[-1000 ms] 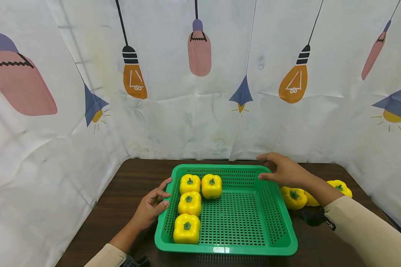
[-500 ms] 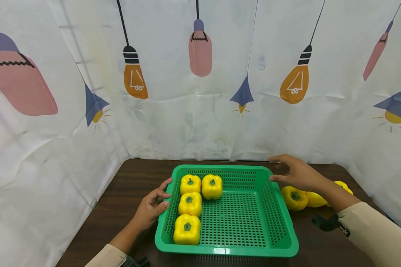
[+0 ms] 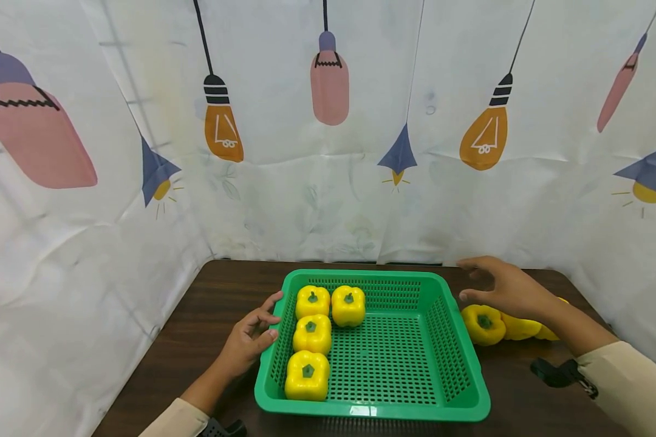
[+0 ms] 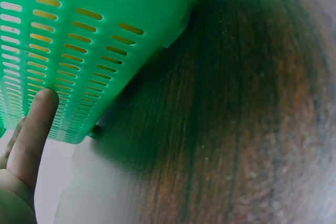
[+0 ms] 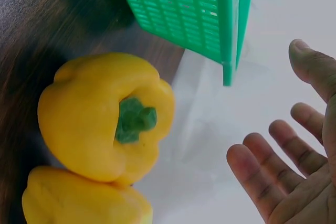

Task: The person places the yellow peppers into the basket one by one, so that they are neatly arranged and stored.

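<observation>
A green perforated basket [image 3: 385, 411] stands on the table, with several yellow bell peppers in it: a column along its left wall and one pepper [image 3: 348, 306] beside the back one. My left hand [image 3: 247, 340] rests its fingers against the basket's left side; in the left wrist view a fingertip [image 4: 46, 100] touches the slotted wall. Beyond the basket's right rim, my right hand [image 3: 505, 288] hovers with fingers spread and nothing in them. Below it lies a yellow bell pepper [image 5: 105, 119] with a green stem, close beside another pepper [image 5: 79, 200].
More yellow peppers [image 3: 519, 328] lie on the dark wooden table [image 3: 240, 282] right of the basket, partly hidden by my right forearm. A white curtain [image 3: 306, 206] printed with lamps hangs behind the table and along its sides.
My right hand has moved right, from above the basket's right rim to over the peppers outside it, holding nothing. My left hand and the peppers have stayed put.
</observation>
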A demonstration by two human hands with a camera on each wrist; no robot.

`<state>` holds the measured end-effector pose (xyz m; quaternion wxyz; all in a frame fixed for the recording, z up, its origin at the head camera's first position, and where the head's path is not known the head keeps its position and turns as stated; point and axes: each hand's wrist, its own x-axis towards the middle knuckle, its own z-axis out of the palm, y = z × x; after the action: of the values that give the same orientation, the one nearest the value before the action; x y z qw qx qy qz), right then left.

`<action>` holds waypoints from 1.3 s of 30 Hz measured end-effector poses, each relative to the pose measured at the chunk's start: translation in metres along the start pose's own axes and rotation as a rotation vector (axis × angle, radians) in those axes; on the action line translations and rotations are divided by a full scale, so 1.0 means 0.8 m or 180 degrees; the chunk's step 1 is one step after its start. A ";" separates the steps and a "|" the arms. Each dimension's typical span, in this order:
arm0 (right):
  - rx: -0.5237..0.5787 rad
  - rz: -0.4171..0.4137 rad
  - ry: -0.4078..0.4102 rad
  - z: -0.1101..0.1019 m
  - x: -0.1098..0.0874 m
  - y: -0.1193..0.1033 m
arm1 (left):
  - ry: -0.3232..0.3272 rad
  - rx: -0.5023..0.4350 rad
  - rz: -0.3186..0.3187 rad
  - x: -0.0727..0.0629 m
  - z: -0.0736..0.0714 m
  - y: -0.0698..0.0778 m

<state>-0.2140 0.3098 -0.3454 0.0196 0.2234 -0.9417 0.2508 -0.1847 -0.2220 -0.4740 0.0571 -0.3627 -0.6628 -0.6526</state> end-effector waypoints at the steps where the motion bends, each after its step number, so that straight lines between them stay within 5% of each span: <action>1: -0.0001 0.0000 0.0008 -0.002 -0.002 0.001 | -0.0002 -0.0006 -0.0004 0.000 0.000 0.000; 14: -0.0070 0.0047 0.0083 -0.014 -0.024 0.018 | 0.0010 0.0056 0.0074 0.000 -0.001 0.000; 39: -0.0053 0.0102 0.0261 -0.032 -0.054 0.055 | 0.0031 -0.0104 -0.0119 -0.002 -0.001 -0.002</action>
<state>-0.1963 0.3737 -0.3500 0.0561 0.1976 -0.9456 0.2521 -0.1849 -0.2235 -0.4764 0.0423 -0.3480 -0.6584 -0.6661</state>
